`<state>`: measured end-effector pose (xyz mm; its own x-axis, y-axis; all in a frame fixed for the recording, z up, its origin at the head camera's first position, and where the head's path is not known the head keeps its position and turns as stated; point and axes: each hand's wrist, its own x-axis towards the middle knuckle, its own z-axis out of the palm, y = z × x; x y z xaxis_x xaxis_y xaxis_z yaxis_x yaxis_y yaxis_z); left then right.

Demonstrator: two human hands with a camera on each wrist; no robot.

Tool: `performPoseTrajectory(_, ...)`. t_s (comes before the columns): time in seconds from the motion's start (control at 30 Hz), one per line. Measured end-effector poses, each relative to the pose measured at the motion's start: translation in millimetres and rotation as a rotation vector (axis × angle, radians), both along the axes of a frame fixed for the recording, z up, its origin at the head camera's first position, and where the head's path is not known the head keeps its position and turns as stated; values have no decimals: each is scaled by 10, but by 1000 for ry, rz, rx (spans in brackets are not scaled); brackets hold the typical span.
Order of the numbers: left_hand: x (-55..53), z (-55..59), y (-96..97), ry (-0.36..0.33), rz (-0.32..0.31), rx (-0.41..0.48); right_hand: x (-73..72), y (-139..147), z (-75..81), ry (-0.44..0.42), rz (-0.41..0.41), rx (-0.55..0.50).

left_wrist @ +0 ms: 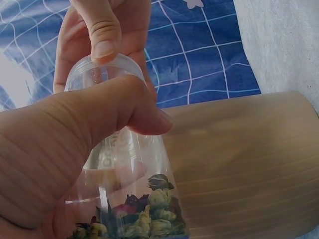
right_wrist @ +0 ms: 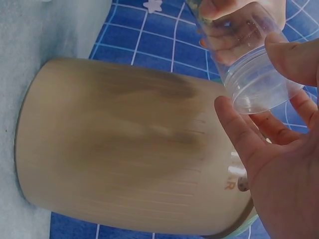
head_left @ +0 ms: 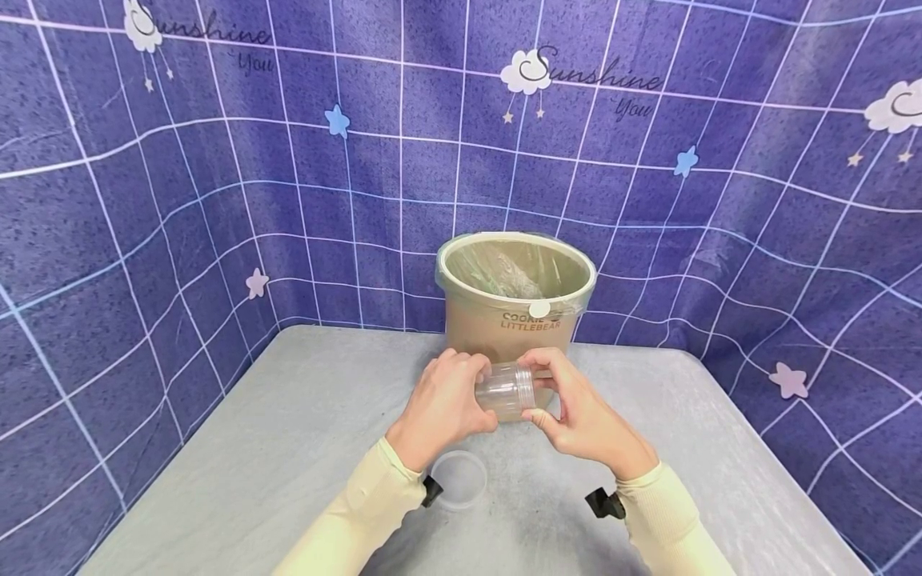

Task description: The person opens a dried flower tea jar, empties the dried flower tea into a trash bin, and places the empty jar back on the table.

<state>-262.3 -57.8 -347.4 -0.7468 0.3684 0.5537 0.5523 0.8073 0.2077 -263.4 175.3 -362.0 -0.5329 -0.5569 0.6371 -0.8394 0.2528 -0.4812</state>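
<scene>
A clear plastic jar (head_left: 500, 392) lies sideways in the air in front of the bin. My left hand (head_left: 448, 396) grips its closed end, thumb across the side. Dried flower buds (left_wrist: 154, 211), greenish and dark red, gather at that end in the left wrist view. At the jar's threaded mouth, my right hand (head_left: 576, 408) has its thumb on one side of the rim and fingers on the other. In the right wrist view the mouth (right_wrist: 259, 94) looks uncovered. A clear round lid (head_left: 458, 480) rests on the table, beside the left wrist.
Behind the hands stands a beige waste bin (head_left: 475, 324) with a pale rim and a clear plastic liner (head_left: 507, 272) inside. It stands on a grey table (head_left: 324, 416). A blue gridded curtain (head_left: 389, 184) surrounds the back and sides.
</scene>
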Motion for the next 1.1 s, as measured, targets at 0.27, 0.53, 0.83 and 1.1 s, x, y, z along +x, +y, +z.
performPoseTrajectory(0.27, 0, 1, 2, 12, -4, -2, -2, -1, -2, 6, -20, 7)
performPoseTrajectory(0.53, 12, 5, 4, 1, 5, -10, 10, 4, 17, 2, -42, -2)
performPoseTrajectory(0.83, 8, -4, 7, 13, 18, -12, 17, -15, 35, -40, -116, -29)
performPoseTrajectory(1.1, 5, -10, 9, 29, 23, -14, 6, -63, 24, -15, -190, -77)
